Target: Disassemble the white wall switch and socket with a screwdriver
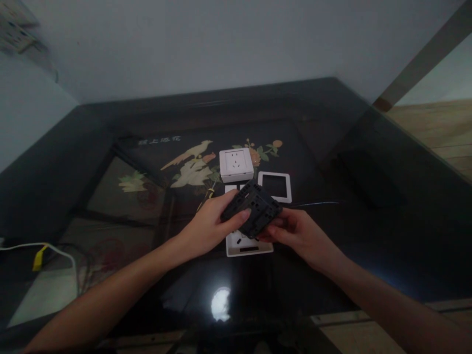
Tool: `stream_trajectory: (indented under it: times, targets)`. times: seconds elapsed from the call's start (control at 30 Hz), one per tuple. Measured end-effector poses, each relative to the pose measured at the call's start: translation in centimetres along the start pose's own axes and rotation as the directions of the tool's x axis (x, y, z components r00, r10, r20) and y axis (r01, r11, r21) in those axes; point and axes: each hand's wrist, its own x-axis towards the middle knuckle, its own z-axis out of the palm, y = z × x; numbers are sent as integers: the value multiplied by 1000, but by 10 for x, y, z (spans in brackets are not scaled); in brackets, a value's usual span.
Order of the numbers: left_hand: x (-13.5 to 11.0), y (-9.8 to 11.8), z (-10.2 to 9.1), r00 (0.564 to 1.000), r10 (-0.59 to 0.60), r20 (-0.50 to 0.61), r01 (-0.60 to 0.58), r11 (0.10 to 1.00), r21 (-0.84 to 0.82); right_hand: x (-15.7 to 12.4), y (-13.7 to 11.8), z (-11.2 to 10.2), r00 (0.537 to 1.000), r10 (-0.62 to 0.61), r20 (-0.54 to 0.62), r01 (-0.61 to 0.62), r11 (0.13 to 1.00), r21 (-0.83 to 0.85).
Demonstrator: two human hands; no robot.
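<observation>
A black module (252, 208), a white socket (236, 164) and frame (275, 187), on a dark bird-and-flower-patterned table (147, 162).

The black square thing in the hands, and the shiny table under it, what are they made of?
The black square thing looks like moulded plastic, matte, with ribs and small holes in its face. The table looks like dark lacquered wood, perhaps under glass: it is glossy, mirrors a round light, and carries a painted bird and flowers.

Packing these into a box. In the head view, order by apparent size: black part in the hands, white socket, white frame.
1. black part, though held nearer the camera.
2. white socket and white frame: look alike, not ranked.
</observation>
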Motion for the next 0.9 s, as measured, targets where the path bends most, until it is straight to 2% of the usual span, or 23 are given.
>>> stream_trajectory:
  times: [0.2, 0.27, 0.37, 0.4, 0.47, 0.57, 0.63, 0.7, 0.8, 0.9]
  targets:
    - [-3, -1, -4, 998, 56, 8, -56, 998, -1, -2, -2, 1, 998, -55, 28, 55, 998, 6]
    - [-4, 0, -8, 994, 110, 3, -110, 993, 44, -5, -5, 2, 995, -92, 32, 93, 995, -42]
    - [-6, 2, -15, 964, 266, 7, -262, 947, 185, -11, -11, 4, 987, -159, -1, 156, 969, -189]
    - [-7, 3, -17, 943, 331, 26, -328, 917, 227, -14, -14, 4, 981, -195, -13, 186, 952, -242]
    - [-9, 4, -22, 868, 492, 68, -490, 826, 279, -18, -17, 4, 956, -295, -10, 273, 898, -345]
    - [-13, 3, -26, 706, 698, 117, -689, 639, 343, -25, -19, 2, 884, -460, 87, 443, 762, -473]
    - [-16, 1, -27, 621, 771, 142, -760, 548, 349, -28, -18, 1, 837, -523, 164, 524, 677, -517]
    - [-18, -2, -25, 584, 801, 133, -788, 520, 330, -30, -17, 0, 807, -552, 210, 568, 627, -533]
    - [-19, -8, -22, 595, 795, 118, -785, 544, 296, -30, -17, 0, 790, -571, 223, 590, 612, -527]
    - [-20, -15, -21, 643, 754, 136, -760, 605, 239, -29, -19, 2, 787, -577, 218, 597, 623, -505]
